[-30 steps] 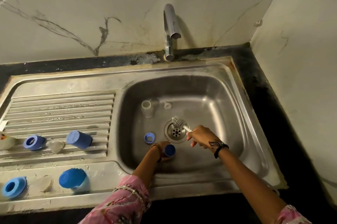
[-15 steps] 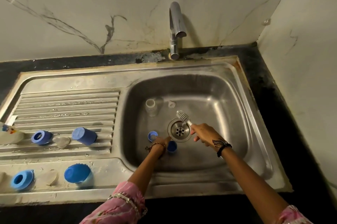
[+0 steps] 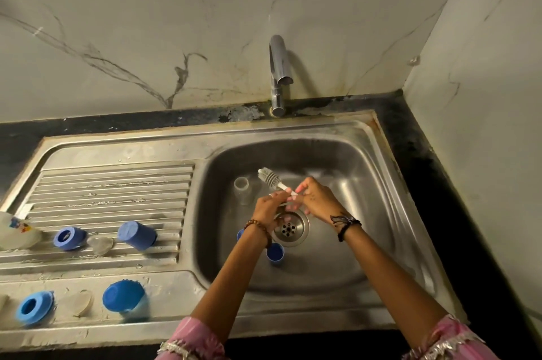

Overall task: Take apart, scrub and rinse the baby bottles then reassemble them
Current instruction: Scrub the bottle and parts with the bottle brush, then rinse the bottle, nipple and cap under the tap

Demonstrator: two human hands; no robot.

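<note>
Steel sink (image 3: 381,183) with ribbed drainboard (image 3: 117,183) on its left, set in a dark counter (image 3: 410,154) against a marble wall (image 3: 146,37). Chrome tap (image 3: 278,75) at the back edge, spout over the basin.

Both arms reach into the basin above the drain (image 3: 289,227). Right hand (image 3: 318,201) has fingers curled round the white handle of the bottle brush (image 3: 271,178); bristle head points up-left, raised off the basin floor. Left hand (image 3: 268,207) meets the same handle from the left, fingertips pinching it just beside the right hand's fingers. Exact finger overlap is blurred. Bead bracelet on left wrist, dark thread band on right wrist, pink sleeves at bottom edge.

In the basin: clear bottle body (image 3: 242,189) upright, left of the brush head, apart from it. Blue cap (image 3: 275,254) on the basin floor just below-left of the drain, open side up. Another blue piece (image 3: 240,234) mostly hidden behind the left wrist.

On the drainboard ribs: blue cap on its side (image 3: 136,235), blue ring (image 3: 68,239), clear nipple (image 3: 99,244) between them, printed bottle (image 3: 16,232) at the far left edge, partly cut off. On the flat front ledge: blue domed cap (image 3: 124,301), pale round disc (image 3: 77,302), blue ring (image 3: 32,308) near the left edge.
</note>
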